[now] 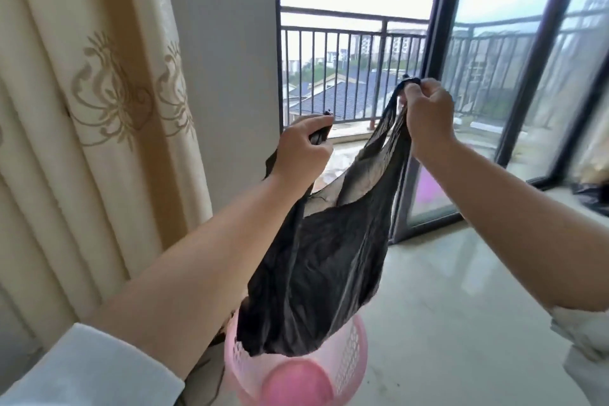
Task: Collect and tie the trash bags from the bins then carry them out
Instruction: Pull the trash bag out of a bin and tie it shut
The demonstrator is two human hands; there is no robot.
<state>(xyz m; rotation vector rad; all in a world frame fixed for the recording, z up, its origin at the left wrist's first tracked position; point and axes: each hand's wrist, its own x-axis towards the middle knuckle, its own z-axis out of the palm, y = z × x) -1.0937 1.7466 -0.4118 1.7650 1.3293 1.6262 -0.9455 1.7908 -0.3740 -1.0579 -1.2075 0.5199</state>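
Bag (313, 273) was already hanging above the pink bin (349, 349), left hand (301, 150) and right hand (428, 115) each pinching a handle. Best bet, imo, was crossing those handles and knotting tight before carrying it out.

Black trash bag (316, 273) above pink bin (342, 362), handles in left hand (301, 150) and right hand (428, 117).
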